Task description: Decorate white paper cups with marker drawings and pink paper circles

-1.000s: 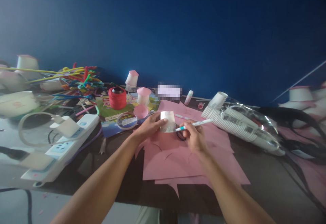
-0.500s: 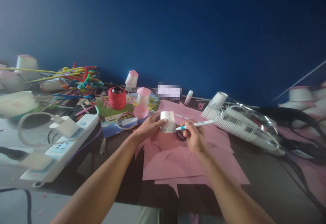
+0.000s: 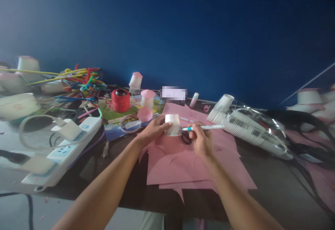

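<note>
My left hand (image 3: pixel 156 128) grips a white paper cup (image 3: pixel 172 123) from its left side, thumb on the front. Faint drawn marks show on the cup, too small to make out. In my right hand (image 3: pixel 201 140) is a white marker with a teal band (image 3: pixel 206 127), its tip pointing left at the cup's right edge. Whether the tip touches the cup, I cannot tell. Under both hands lie pink paper sheets (image 3: pixel 180 170) with curved cuts. The dark handle of what looks like scissors (image 3: pixel 186 139) shows between the cup and my right hand.
A bagged stack of paper cups (image 3: pixel 243 128) lies right. A red yarn spool (image 3: pixel 120 101), a pink-roofed cup (image 3: pixel 147 98) and a tape roll (image 3: pixel 130 124) sit on a colourful booklet. A power strip (image 3: pixel 64 151) and pipe cleaners (image 3: pixel 83 81) are left; a glue stick (image 3: pixel 194 99) stands behind.
My right hand has shifted slightly right, drawing the marker's tip back from the cup's lower front toward its right edge. My left hand and the cup stay in place.
</note>
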Motion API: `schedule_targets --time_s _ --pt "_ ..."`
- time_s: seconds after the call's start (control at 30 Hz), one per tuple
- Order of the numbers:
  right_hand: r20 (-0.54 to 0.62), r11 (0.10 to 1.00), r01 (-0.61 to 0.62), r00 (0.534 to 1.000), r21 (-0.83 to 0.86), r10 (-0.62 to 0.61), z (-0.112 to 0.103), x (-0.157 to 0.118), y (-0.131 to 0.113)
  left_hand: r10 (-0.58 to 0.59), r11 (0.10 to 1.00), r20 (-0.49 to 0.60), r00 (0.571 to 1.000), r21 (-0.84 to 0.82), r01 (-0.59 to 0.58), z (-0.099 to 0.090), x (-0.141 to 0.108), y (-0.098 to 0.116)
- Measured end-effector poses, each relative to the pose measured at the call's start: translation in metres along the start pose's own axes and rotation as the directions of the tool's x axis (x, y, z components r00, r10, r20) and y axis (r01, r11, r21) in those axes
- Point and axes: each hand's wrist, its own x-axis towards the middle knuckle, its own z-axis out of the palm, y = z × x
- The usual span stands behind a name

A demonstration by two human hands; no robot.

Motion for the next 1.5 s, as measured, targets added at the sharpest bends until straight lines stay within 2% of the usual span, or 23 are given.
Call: schedule_targets --time_s 0.13,0.27,0.53,0.63,0.77,0.87,1.03,1.17,1.27,1.33,1.4,1.5 --pt "-0.025 0.998 -0.035 0.999 0.046 0.036 -0.0014 0.0019 0.0020 0.018 1.000 0.011 1.000 0.008 -0.018 -0.0003 0.0006 -0.0007" --pt "0.030 0.999 -0.050 0.998 -0.003 0.050 -0.0017 0.0007 0.0033 0.024 0.999 0.003 1.000 0.032 -0.024 -0.0007 0.0007 -0.0014" --pt "0.032 0.996 -0.059 0.998 -0.070 0.061 -0.0010 -0.0001 0.0033 0.013 0.999 0.007 1.000 0.045 -0.013 -0.0022 0.0029 -0.0051" --pt "-0.007 0.994 -0.046 0.999 -0.095 0.045 -0.0004 0.0007 0.0019 0.028 0.999 0.018 0.999 0.039 -0.028 -0.0021 0.0017 -0.0030" --pt "-0.084 1.000 -0.014 0.996 -0.016 0.013 -0.0014 0.0029 0.0015 0.046 0.999 0.021 0.999 0.026 -0.046 -0.0017 0.0011 -0.0018" --pt "-0.046 1.000 -0.026 0.999 0.005 0.026 -0.0024 0.0028 0.0030 0.041 0.999 0.022 0.999 0.024 -0.041 -0.0018 0.0023 -0.0040" --pt "0.038 0.996 -0.047 0.998 -0.078 0.050 -0.0014 -0.0005 0.0037 0.022 0.998 0.006 1.000 0.059 -0.023 -0.0021 0.0029 -0.0056" --pt "-0.041 0.994 -0.025 0.999 -0.107 0.021 -0.0007 0.0007 0.0023 0.030 0.998 0.008 1.000 0.046 -0.031 -0.0021 0.0022 -0.0041" --pt "-0.142 1.000 0.002 0.990 0.001 -0.002 -0.0006 0.0041 0.0031 0.019 0.999 0.010 1.000 0.039 -0.020 -0.0020 0.0025 -0.0036" --pt "-0.193 0.998 -0.015 0.981 0.069 0.028 0.0000 0.0057 0.0038 0.021 0.999 0.009 1.000 0.033 -0.021 -0.0018 0.0025 -0.0027" --pt "-0.199 0.994 -0.053 0.977 0.097 0.072 0.0008 0.0062 0.0034 0.025 0.999 0.010 1.000 0.022 -0.025 -0.0013 0.0019 -0.0009" --pt "-0.172 0.997 -0.068 0.982 0.035 0.073 0.0021 0.0057 0.0013 0.024 1.000 0.005 1.000 0.004 -0.024 -0.0004 0.0005 0.0020"
